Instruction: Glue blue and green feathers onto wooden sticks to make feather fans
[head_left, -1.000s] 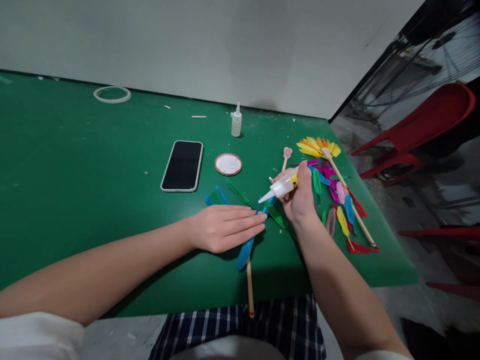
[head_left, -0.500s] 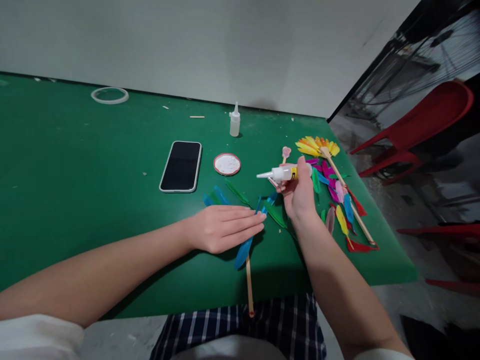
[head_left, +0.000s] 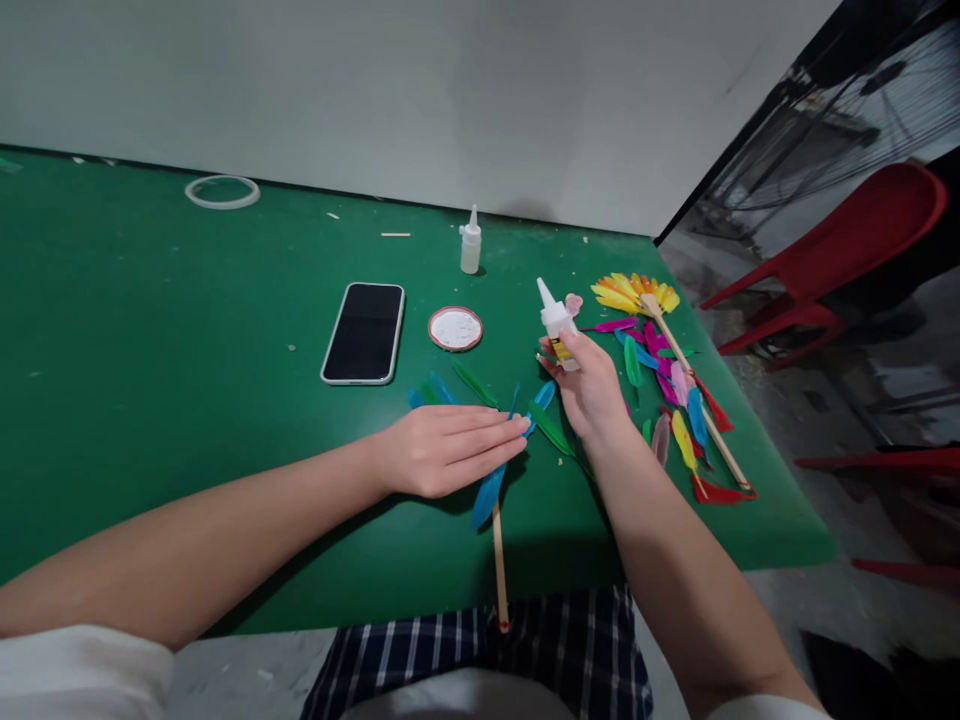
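Observation:
My right hand (head_left: 589, 385) is wrapped round a small glue bottle (head_left: 557, 322) with a white pointed nozzle and a yellow label, tilted nozzle up. My left hand (head_left: 450, 448) lies flat, fingers stretched and side by side, over blue and green feathers; its thumb is hidden. A blue feather (head_left: 489, 495) sticks out below the fingers, and a green feather (head_left: 551, 430) lies just past the fingertips. From under the hand a thin wooden stick (head_left: 500, 570) runs towards the table's front edge. Whatever is beneath the palm is covered.
A phone (head_left: 365, 333) and a white disc with a red rim (head_left: 455, 328) lie beyond my left hand. Behind stands another small bottle (head_left: 470, 248). Loose coloured feathers (head_left: 660, 355) and a yellow feather fan (head_left: 634, 293) are at right. A clear ring (head_left: 222, 192) lies far left.
My right hand has turned the glue bottle from lying sideways, nozzle left, to nozzle up. My left hand stays almost where it was on the feathers.

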